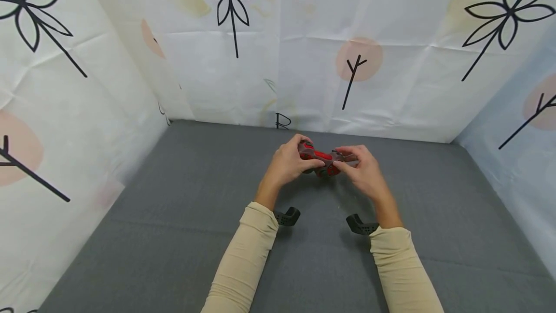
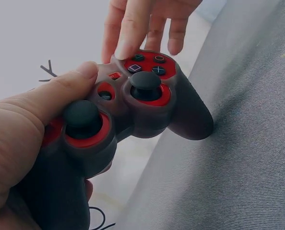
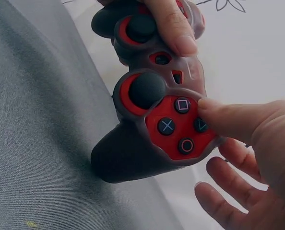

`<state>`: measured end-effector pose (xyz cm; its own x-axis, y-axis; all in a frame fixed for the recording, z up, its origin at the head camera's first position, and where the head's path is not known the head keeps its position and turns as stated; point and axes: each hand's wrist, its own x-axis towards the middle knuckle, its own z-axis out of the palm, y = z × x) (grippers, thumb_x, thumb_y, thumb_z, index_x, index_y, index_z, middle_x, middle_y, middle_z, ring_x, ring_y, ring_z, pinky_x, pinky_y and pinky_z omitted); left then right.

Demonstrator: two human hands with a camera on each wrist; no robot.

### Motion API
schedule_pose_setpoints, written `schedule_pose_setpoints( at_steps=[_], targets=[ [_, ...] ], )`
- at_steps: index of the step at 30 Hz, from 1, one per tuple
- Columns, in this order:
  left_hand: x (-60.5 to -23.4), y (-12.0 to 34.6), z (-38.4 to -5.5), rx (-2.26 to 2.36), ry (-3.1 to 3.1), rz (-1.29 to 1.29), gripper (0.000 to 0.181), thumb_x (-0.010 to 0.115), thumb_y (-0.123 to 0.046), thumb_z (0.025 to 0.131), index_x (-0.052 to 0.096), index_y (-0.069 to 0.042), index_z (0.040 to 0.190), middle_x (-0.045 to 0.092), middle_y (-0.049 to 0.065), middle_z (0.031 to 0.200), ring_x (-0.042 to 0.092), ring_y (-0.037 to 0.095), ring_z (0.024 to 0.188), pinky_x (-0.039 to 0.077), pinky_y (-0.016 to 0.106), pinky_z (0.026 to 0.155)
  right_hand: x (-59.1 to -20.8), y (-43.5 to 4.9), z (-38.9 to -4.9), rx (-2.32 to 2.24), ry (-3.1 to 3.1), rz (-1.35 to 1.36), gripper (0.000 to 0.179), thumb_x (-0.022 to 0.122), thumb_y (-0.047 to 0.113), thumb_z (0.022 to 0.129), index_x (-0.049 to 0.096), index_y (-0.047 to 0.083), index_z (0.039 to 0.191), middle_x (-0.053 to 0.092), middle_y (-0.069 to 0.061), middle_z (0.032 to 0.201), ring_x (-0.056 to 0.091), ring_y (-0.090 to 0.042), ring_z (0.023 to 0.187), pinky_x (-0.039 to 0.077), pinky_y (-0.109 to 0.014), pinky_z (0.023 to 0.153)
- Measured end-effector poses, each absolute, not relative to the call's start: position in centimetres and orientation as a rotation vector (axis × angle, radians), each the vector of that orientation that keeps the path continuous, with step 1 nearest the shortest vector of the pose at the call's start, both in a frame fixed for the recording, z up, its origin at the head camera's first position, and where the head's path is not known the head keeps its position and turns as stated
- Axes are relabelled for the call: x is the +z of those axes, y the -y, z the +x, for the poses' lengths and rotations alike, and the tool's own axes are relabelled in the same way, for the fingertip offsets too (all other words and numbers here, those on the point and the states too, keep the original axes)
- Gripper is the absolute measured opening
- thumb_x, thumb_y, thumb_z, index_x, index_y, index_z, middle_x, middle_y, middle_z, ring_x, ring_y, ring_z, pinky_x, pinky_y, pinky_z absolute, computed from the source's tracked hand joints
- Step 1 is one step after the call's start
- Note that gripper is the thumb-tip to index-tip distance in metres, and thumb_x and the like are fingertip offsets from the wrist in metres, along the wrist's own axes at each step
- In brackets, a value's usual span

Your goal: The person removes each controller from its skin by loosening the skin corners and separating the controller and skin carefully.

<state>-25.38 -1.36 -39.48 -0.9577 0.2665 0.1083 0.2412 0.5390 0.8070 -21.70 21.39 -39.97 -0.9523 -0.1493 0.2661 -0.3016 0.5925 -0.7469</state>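
Observation:
A game controller [image 1: 322, 155] with a smoky dark shell and red panels is held above the grey surface, tilted, its thumbsticks and buttons showing in both wrist views. My left hand [image 1: 288, 161] grips one side, the thumb [image 2: 61, 91] lying across the middle beside the thumbstick [image 2: 82, 117]. At the other side, my right hand [image 1: 364, 170] pinches the edge by the face buttons [image 3: 182, 125]. Its thumb [image 3: 229, 115] touches between the square and triangle buttons, while the other fingers [image 3: 229, 184] spread behind the rim.
Grey cloth [image 1: 195, 245] covers the tabletop. White fabric [image 1: 304, 81] printed with flowers and trees rises at the back and both sides. A black bracket [image 1: 288, 217] sits at the left wrist, another black bracket [image 1: 361, 225] at the right.

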Motion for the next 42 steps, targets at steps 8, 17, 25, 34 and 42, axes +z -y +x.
schedule_pose_setpoints(
  at_steps=[8,17,25,34,42],
  targets=[
    [-39.42,1.52,-25.21,1.392,-2.73,0.481,0.061,0.083,-0.051,0.082,0.056,-0.025,0.13,0.071,-0.003,0.107,0.066,0.014,0.089,0.054,0.032,0.072,-40.21,-21.12,-21.65,1.049,2.602,0.504,0.028,0.074,0.009,0.093,0.076,0.01,0.12,0.053,-0.015,0.113,0.058,-0.029,0.089,0.05,-0.027,0.075],
    [-39.12,1.55,-25.07,1.322,-2.715,0.485,0.061,0.082,-0.051,0.082,0.055,-0.027,0.13,0.07,-0.003,0.107,0.066,0.015,0.086,0.054,0.031,0.069,-40.75,-21.05,-21.81,0.84,2.371,0.707,0.021,0.079,-0.003,0.083,0.082,0.007,0.102,0.055,-0.011,0.091,0.048,-0.018,0.076,0.038,-0.024,0.064],
    [-39.32,1.67,-25.1,1.274,-2.733,0.47,0.059,0.082,-0.052,0.082,0.055,-0.029,0.129,0.069,-0.003,0.106,0.066,0.016,0.086,0.053,0.031,0.068,-40.37,-20.75,-21.63,0.816,2.391,0.719,0.01,0.078,-0.001,0.085,0.079,0.006,0.092,0.056,-0.009,0.089,0.047,-0.014,0.072,0.04,-0.023,0.063],
    [-39.43,1.84,-25.21,1.33,-2.698,0.373,0.059,0.081,-0.054,0.083,0.055,-0.03,0.129,0.069,-0.001,0.109,0.066,0.018,0.087,0.054,0.032,0.069,-40.31,-20.75,-21.54,0.788,2.55,0.678,0.006,0.075,0.004,0.091,0.074,0.007,0.096,0.05,-0.015,0.106,0.057,-0.021,0.075,0.049,-0.033,0.067],
    [-39.25,1.8,-25.36,1.297,-2.705,0.4,0.061,0.081,-0.054,0.082,0.054,-0.029,0.131,0.069,-0.001,0.11,0.066,0.017,0.089,0.054,0.033,0.071,-40.6,-20.7,-21.75,0.85,2.5,0.659,0.026,0.076,0.004,0.09,0.075,0.008,0.116,0.052,-0.013,0.104,0.045,-0.009,0.065,0.043,-0.024,0.06]
  ],
)
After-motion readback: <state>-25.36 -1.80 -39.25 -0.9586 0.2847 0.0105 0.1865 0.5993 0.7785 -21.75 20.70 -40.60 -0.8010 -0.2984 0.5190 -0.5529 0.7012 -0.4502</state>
